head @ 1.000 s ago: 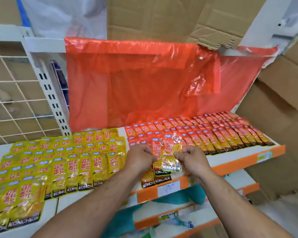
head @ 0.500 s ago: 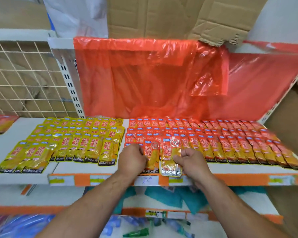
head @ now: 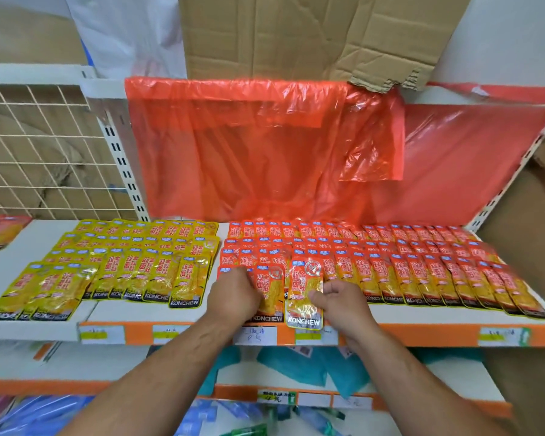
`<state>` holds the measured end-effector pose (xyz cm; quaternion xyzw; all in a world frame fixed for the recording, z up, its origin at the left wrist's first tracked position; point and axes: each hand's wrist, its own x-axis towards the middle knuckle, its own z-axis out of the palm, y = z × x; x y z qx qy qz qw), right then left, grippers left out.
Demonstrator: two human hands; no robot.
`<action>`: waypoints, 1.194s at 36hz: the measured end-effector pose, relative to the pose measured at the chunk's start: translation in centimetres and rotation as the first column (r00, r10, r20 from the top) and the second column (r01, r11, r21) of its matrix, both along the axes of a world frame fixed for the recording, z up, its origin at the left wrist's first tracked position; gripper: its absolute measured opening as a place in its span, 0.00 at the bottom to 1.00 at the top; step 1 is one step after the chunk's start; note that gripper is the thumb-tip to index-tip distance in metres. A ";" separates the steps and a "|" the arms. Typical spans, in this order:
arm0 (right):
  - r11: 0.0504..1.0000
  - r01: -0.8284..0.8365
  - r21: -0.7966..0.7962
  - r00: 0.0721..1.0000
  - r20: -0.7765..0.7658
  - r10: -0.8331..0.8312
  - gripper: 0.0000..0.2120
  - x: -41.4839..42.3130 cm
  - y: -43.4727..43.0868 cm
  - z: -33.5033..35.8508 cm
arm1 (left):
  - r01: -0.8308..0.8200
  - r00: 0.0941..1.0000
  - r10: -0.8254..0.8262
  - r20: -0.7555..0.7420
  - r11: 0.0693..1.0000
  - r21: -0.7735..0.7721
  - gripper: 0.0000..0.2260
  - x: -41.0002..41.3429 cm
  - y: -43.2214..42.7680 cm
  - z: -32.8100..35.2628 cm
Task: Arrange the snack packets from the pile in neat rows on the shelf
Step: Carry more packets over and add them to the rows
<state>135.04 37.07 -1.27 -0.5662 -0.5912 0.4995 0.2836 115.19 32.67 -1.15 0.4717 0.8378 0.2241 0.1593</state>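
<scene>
Red snack packets lie in overlapping rows across the right half of the white shelf; yellow packets fill rows on the left half. My right hand pinches one red packet by its right edge, its lower end over the shelf's orange front lip. My left hand lies with curled fingers on the front-row red packets just left of it; how it holds them is hidden.
A red plastic sheet hangs behind the shelf, with cardboard above. A wire grid stands at the left back. Teal bags and blue packs lie on lower shelves. Another red pack sits far left.
The view has swung to face the shelf squarely. Both hands have come down with the red packet from above the front edge to the front row of red packets.
</scene>
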 end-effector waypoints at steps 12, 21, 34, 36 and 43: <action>1.000 -0.023 -0.013 0.986 0.165 0.025 0.21 -3.5 2.0 -0.2 | 0.219 0.928 -0.118 -0.354 0.940 0.261 0.20 -2.6 -0.3 -0.1; 0.993 -0.113 0.034 0.869 0.489 0.082 0.21 -5.0 1.6 0.0 | 0.289 0.916 -0.223 -0.335 0.944 0.162 0.25 -4.3 -0.1 -0.7; 0.977 -0.130 0.169 0.673 0.739 -0.039 0.13 -6.2 0.5 0.8 | 0.363 0.893 -0.301 -0.334 0.921 0.143 0.23 -4.7 -0.1 -1.0; 0.974 -0.128 0.190 0.670 0.741 -0.056 0.13 -6.1 0.1 1.0 | 0.368 0.891 -0.311 -0.330 0.921 0.127 0.23 -4.7 -0.3 -1.0; 0.943 -0.213 0.256 0.692 0.721 -0.039 0.09 -5.5 -1.1 1.3 | 0.348 0.898 -0.286 -0.335 0.927 0.141 0.25 -4.5 -1.5 -0.9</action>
